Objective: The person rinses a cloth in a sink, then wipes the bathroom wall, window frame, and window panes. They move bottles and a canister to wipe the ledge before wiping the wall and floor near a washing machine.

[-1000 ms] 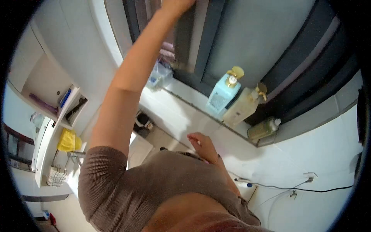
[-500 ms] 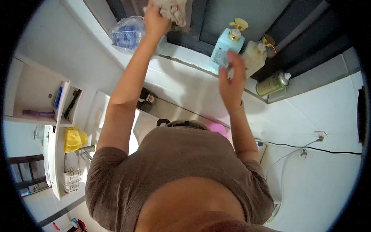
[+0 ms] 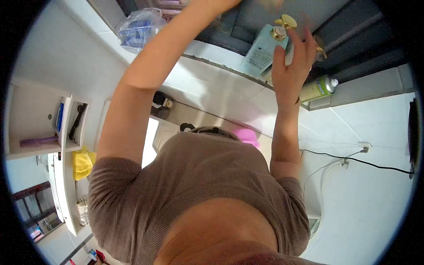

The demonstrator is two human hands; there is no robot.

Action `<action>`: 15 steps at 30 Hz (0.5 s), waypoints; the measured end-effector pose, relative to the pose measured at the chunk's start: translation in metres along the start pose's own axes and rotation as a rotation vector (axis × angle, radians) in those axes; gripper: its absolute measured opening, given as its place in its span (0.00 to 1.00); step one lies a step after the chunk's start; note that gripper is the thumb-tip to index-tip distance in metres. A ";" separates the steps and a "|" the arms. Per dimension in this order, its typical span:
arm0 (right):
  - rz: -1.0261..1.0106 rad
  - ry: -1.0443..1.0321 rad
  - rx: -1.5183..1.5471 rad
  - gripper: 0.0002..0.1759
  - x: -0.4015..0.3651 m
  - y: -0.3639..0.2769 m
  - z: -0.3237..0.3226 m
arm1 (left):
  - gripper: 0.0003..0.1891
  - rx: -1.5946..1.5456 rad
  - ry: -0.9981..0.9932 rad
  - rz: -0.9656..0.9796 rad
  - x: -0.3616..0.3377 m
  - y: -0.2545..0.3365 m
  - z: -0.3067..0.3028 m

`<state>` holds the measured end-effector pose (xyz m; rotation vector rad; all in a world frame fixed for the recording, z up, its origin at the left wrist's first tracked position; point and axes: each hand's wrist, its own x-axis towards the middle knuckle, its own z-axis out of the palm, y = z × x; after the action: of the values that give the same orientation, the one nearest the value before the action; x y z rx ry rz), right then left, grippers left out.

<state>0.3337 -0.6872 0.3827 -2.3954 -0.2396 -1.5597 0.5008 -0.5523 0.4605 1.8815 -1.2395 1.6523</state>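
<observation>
At the top edge, my left hand (image 3: 224, 3) is cut off by the frame, its fingers out of sight. A blurred beige patch of the cloth (image 3: 268, 4) shows just beyond it, against the dark window. My right hand (image 3: 291, 75) is open, fingers spread and raised, in front of the pump bottles on the sill. Closest to its thumb stands a light blue pump bottle (image 3: 261, 53) with a gold pump head, leaning in this view. A second gold-topped pump bottle (image 3: 319, 46) is mostly hidden behind the fingers. By my right wrist sits a green spray can (image 3: 319, 89).
A clear plastic bag with blue contents (image 3: 138, 33) lies on the sill at left. Shelves (image 3: 33, 104) and a yellow cloth (image 3: 82, 162) are on the left wall. A pink container (image 3: 247, 137) is below. A black cable (image 3: 353, 159) runs along the right wall.
My left hand has swept right and up, partly out of frame, with the cloth. My right hand has moved up and right across the bottles, its fingers spreading.
</observation>
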 end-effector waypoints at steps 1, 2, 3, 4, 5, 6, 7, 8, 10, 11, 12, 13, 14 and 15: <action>0.050 -0.023 0.000 0.23 -0.010 -0.001 -0.001 | 0.16 -0.040 -0.059 -0.008 -0.022 0.003 0.005; 0.101 -0.046 -0.001 0.22 -0.020 -0.001 -0.001 | 0.15 -0.081 -0.119 -0.016 -0.046 0.007 0.010; 0.110 -0.052 -0.006 0.22 -0.030 -0.002 0.000 | 0.16 -0.058 -0.198 -0.005 -0.076 0.010 0.019; 0.146 -0.067 0.029 0.22 -0.039 -0.002 0.001 | 0.16 -0.066 -0.202 -0.004 -0.099 0.016 0.020; 0.178 -0.082 0.066 0.22 -0.045 -0.002 0.001 | 0.15 -0.085 -0.284 -0.069 -0.119 0.023 0.019; 0.180 -0.085 0.063 0.22 -0.048 -0.004 0.000 | 0.15 -0.102 -0.366 -0.135 -0.138 0.031 0.021; 0.203 -0.090 0.094 0.21 -0.052 -0.007 -0.002 | 0.12 -0.070 -0.328 -0.148 -0.159 0.036 0.033; 0.226 -0.096 0.124 0.21 -0.055 -0.010 -0.005 | 0.12 -0.076 -0.332 -0.151 -0.165 0.041 0.033; 0.214 -0.101 0.121 0.21 -0.059 -0.019 -0.010 | 0.10 -0.124 -0.415 -0.204 -0.174 0.046 0.034; 0.201 -0.103 0.123 0.20 -0.061 -0.023 -0.012 | 0.10 -0.104 -0.394 -0.199 -0.173 0.047 0.033; 0.200 -0.110 0.126 0.20 -0.064 -0.026 -0.012 | 0.10 -0.103 -0.397 -0.206 -0.172 0.047 0.031; 0.184 -0.102 0.161 0.20 -0.068 -0.028 -0.010 | 0.10 -0.110 -0.394 -0.182 -0.170 0.045 0.029; 0.169 -0.093 0.197 0.20 -0.071 -0.030 -0.009 | 0.10 -0.117 -0.392 -0.157 -0.168 0.042 0.026; 0.163 -0.102 0.196 0.20 -0.073 -0.029 -0.006 | 0.10 -0.114 -0.395 -0.161 -0.161 0.043 0.017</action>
<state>0.2907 -0.6608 0.3226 -2.2819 -0.2017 -1.2820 0.4880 -0.5280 0.2951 2.2379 -1.2535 1.1374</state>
